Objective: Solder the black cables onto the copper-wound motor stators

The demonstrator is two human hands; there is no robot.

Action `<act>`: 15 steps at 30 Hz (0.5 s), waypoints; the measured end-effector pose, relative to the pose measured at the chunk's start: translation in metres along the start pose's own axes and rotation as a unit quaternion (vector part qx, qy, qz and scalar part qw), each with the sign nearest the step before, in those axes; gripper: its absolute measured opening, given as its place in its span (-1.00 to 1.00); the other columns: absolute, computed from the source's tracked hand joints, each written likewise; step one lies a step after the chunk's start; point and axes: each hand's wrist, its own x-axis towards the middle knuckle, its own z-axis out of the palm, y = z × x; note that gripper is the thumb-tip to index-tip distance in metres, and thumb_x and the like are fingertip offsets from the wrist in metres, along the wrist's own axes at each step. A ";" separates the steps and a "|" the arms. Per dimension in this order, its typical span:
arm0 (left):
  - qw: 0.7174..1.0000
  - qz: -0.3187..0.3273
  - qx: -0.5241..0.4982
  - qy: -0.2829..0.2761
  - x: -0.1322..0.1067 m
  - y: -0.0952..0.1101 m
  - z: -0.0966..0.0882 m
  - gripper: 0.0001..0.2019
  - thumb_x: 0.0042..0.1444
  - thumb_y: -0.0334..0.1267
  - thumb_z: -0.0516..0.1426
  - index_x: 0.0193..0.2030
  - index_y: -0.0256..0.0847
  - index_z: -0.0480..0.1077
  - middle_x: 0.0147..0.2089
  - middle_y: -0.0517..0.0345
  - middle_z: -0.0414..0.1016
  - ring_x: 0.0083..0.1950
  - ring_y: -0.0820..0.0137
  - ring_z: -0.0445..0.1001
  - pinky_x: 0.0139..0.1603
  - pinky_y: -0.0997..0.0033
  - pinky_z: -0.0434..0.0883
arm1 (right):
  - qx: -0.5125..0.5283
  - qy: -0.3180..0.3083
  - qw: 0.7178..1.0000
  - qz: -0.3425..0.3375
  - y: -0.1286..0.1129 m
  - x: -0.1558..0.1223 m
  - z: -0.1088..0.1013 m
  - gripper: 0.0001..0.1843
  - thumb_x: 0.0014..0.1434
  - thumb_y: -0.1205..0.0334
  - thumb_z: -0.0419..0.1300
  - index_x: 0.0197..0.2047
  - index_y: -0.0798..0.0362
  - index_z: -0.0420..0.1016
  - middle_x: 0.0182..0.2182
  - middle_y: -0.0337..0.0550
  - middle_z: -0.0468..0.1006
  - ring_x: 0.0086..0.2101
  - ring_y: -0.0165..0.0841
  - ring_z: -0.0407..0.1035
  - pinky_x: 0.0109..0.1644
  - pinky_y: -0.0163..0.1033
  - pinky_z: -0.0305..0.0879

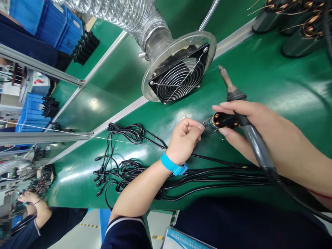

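Note:
With fingers pinched, my left hand (pixel 184 140), wearing a blue wrist strap (pixel 173 165), holds the thin wires (pixel 207 123) at a black cable's end. They meet the near end of a small dark cylindrical motor stator (pixel 225 120) with copper windings. My right hand (pixel 272 135) has its thumb and a finger on either side of this stator. The same hand also carries a soldering iron (pixel 255 145), its handle across the palm and its tip pointing up and away over the table. Part of the stator is hidden behind the iron's handle.
A fume extractor hood with a fan (pixel 180 83) hangs ahead, on a silver flexible duct (pixel 121 15). Bundled black cables (pixel 129 169) lie across the green table (pixel 77 183). Several larger wound cylinders (pixel 298 45) stand far right. Another person's hands (pixel 29 197) are at left.

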 end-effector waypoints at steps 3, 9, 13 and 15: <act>1.000 0.001 -0.001 -0.001 0.000 0.000 0.000 -0.84 0.21 -0.42 0.20 -0.37 -0.21 0.32 -0.61 0.41 0.21 -0.61 0.64 0.11 -0.56 0.62 0.06 | -0.003 -0.003 1.000 -0.005 0.007 -0.006 0.008 -0.54 0.42 0.10 0.15 0.35 -0.19 0.34 -0.03 -0.15 0.64 -0.07 -0.09 0.56 0.02 0.10 0.50; 1.000 -0.004 -0.008 -0.005 0.000 0.001 0.000 -0.81 0.23 -0.44 0.20 -0.38 -0.21 0.31 -0.61 0.42 0.21 -0.64 0.66 0.07 -0.58 0.61 0.00 | -0.005 0.013 0.999 -0.042 0.010 -0.004 0.012 -0.50 0.40 0.18 0.17 0.37 -0.18 0.30 -0.02 -0.17 0.66 -0.08 -0.09 0.56 0.00 0.09 0.47; 1.000 0.003 -0.016 -0.011 -0.001 0.001 0.000 -0.80 0.24 -0.44 0.19 -0.39 -0.21 0.30 -0.61 0.42 0.23 -0.64 0.66 0.05 -0.58 0.59 -0.03 | -0.015 0.027 0.998 -0.057 0.009 -0.003 0.014 -0.47 0.42 0.24 0.17 0.40 -0.21 0.25 -0.08 -0.20 0.67 -0.10 -0.11 0.56 0.00 0.07 0.46; 1.000 0.007 -0.012 -0.012 -0.001 0.001 0.000 -0.81 0.24 -0.44 0.18 -0.38 -0.21 0.30 -0.60 0.41 0.25 -0.64 0.66 0.06 -0.57 0.59 -0.01 | -0.019 0.035 0.998 -0.046 0.007 -0.002 0.014 -0.46 0.42 0.23 0.19 0.41 -0.22 0.24 -0.11 -0.20 0.67 -0.14 -0.09 0.55 -0.06 0.07 0.45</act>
